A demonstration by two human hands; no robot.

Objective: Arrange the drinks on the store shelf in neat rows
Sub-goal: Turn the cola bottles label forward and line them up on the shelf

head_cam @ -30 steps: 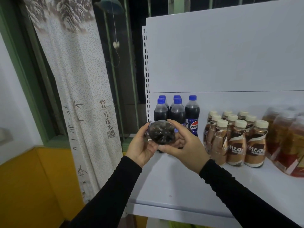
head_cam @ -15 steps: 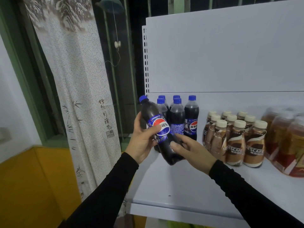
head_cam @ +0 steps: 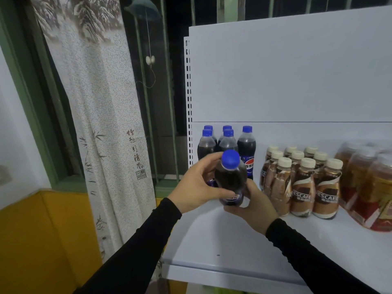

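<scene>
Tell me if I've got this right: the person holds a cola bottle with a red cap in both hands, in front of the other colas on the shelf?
Not quite. In the head view the cap is blue, not red. The rest holds: the left hand and right hand hold the cola bottle before the other colas on the shelf.

1. Cola bottle [head_cam: 230, 179]: dark liquid, blue cap, blue label; sitting upright with the cap leaning toward the camera, over the front left of the white shelf [head_cam: 212, 240], just ahead of the other colas.
2. Cola group [head_cam: 228, 143]: five blue-capped bottles standing upright at the shelf's back left corner, in rows; rightmost one showing a Pepsi logo.
3. Nescafé bottles [head_cam: 301, 179]: brown, cream caps, standing upright in three rows right of the colas.
4. Amber tea bottles [head_cam: 369, 183]: shrink-wrapped, sitting at far right, blurred.
</scene>
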